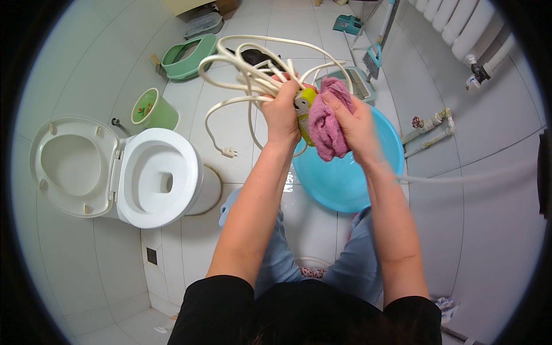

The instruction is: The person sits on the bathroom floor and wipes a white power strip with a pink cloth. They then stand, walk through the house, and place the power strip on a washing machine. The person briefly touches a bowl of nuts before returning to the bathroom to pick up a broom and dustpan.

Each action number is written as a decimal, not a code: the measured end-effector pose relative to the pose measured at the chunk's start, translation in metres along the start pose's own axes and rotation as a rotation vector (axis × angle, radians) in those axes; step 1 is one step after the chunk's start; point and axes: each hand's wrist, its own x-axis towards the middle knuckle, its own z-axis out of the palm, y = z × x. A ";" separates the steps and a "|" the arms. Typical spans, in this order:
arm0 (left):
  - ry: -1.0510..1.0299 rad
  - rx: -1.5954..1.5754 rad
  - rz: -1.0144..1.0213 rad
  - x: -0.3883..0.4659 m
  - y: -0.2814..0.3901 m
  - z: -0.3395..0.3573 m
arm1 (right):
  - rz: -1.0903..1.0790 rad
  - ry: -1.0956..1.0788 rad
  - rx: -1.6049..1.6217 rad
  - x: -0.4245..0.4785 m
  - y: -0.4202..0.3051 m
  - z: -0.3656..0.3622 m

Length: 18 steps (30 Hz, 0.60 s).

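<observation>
My left hand (pixel 282 110) grips a coiled white power cord (pixel 241 73) together with a yellow-green and grey power strip (pixel 305 100). The cord's loops spread above and left of that hand, and its plug (pixel 229 152) dangles below them. In my right hand (pixel 351 123) is a bunched pink cloth (pixel 328 129), which lies against the power strip's right side and hides part of it. Both hands are held above a round blue plastic basin (pixel 340 185) on the tiled floor.
At left stands a white toilet (pixel 159 177), its lid and seat raised, with a green bucket (pixel 166 113) behind. Farther off are a green litter box (pixel 189 58), a black animal or object (pixel 254 58), a broom (pixel 373 60) and a dustpan (pixel 347 24). Pipes (pixel 431 125) and a radiator (pixel 457 26) line the right wall.
</observation>
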 end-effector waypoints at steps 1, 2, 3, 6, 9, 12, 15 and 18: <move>-0.029 0.042 0.010 0.000 -0.003 -0.002 | 0.009 0.003 -0.029 -0.001 -0.004 0.001; -0.062 0.110 0.064 -0.001 -0.007 -0.001 | 0.017 0.006 -0.057 -0.001 -0.006 0.002; -0.098 0.179 0.116 -0.004 -0.011 0.001 | 0.024 0.011 -0.086 -0.002 -0.009 0.003; -0.004 0.080 0.042 -0.011 -0.006 0.007 | 0.007 -0.070 -0.055 0.006 -0.005 0.003; 0.176 0.043 -0.101 -0.009 -0.001 0.006 | -0.099 -0.057 -0.085 0.001 0.002 0.006; 0.270 0.114 -0.179 -0.007 0.000 -0.002 | -0.089 -0.031 -0.031 -0.007 0.015 -0.001; 0.248 0.207 -0.046 -0.004 0.002 -0.006 | 0.012 -0.008 0.052 -0.014 0.012 -0.011; 0.330 0.194 0.064 0.011 -0.002 -0.018 | -0.098 -0.012 0.108 -0.020 -0.009 -0.013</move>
